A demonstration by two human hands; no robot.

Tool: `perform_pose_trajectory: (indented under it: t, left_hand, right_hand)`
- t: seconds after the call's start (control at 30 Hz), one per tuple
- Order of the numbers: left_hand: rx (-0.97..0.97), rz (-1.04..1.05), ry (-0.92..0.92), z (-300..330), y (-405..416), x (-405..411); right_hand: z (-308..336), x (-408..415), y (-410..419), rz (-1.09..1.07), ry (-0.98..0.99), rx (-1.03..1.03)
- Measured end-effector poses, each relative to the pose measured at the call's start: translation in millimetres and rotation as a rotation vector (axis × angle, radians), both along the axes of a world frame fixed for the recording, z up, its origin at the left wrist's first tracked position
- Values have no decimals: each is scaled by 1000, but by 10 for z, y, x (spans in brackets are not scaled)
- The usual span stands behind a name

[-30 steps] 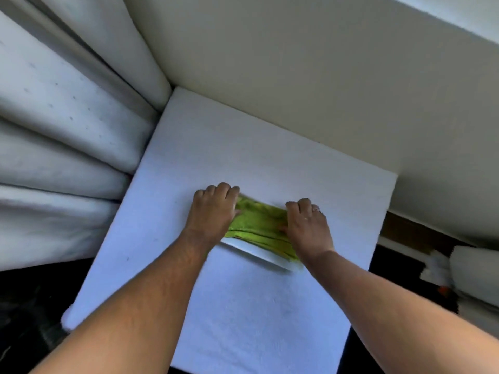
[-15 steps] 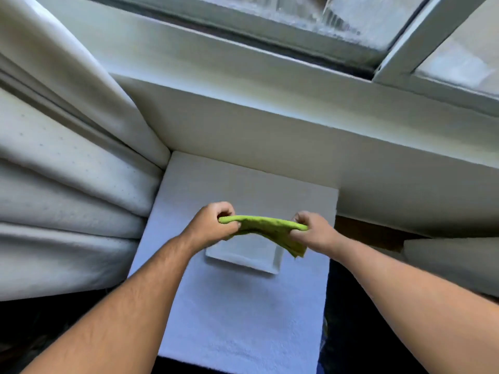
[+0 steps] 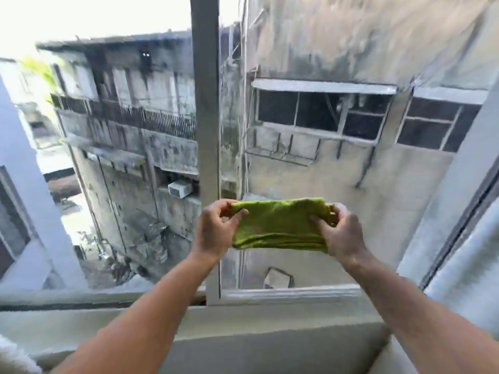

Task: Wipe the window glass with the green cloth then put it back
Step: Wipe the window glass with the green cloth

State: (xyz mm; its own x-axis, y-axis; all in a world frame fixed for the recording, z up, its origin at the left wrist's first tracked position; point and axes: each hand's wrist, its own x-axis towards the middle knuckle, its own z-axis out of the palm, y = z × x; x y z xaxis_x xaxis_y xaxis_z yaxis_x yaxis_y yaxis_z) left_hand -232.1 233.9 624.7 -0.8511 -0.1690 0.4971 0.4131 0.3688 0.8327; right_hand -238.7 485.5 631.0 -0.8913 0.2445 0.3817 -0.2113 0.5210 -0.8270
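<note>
A folded green cloth (image 3: pixel 278 225) hangs in the air in front of the window glass (image 3: pixel 337 168), stretched between both hands. My left hand (image 3: pixel 213 233) pinches its left end and my right hand (image 3: pixel 340 233) pinches its right end. The cloth is held at the lower middle of the right pane, just right of the grey vertical window bar (image 3: pixel 206 130). Whether the cloth touches the glass cannot be told. Old grey buildings show through the panes.
A white window sill (image 3: pixel 243 327) runs across the bottom, below the lower window frame (image 3: pixel 291 292). A slanted frame and wall (image 3: pixel 459 211) close the right side. A bit of white curtain (image 3: pixel 10 357) shows at the bottom left corner.
Both hands lifted the green cloth off the white tray on the table and raised it to the window. The view swung up from the table to the glass.
</note>
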Motion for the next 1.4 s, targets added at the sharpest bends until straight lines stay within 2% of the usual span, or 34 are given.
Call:
perform_pose_trajectory:
  t: [0.1,0.23,0.3,0.37,0.43,0.53,0.6,0.7,0.8,0.93,1.1,1.23,1.4]
  left_hand:
    - [-51,-10,205,999,559,-388]
    - [-168,66,429,1942,1068,-632]
    - [-209,119,487,2201,1246,-697]
    - [-253,172,494,2266,1401,-757]
    - [-317,232,456,2174,1500,-805]
    - [-432,380,447,1963,1480,-804]
    - [-626,505,569,1891,1402,-812]
    - [-889,595,857,2061,1174,-911]
    - [-1019,733,982,2513,880,-1141]
    - [-1029,776,811,2790,658,-1384]
    - [-970,794,842,2778,590,-1542]
    - [-975,803,849,2765,579,-1559]
    - [-977,813,863,2765,573,-1567]
  right_hand:
    - [881,-347,576,-109,294,45]
    - [1822,-656,1059,-267,605,152]
    - [2195,-758,1168,-431,685,313]
    - [2432,-825,1181,-508,634,434]
    - [2489,-883,1095,-474,537,417]
    - [2375,-904,804,-374,461,213]
    - [2230,-943,597,-369,473,136]
    - [2056,-1018,359,-397,519,112]
    - [1965,-1161,299,-423,586,184]
    - [1857,-1380,584,-474,690,443]
    - [1879,-1507,1012,-401,923,519]
    - [1935,-1525,1221,-450,960,733]
    - [2193,-1583,827,-513,971,654]
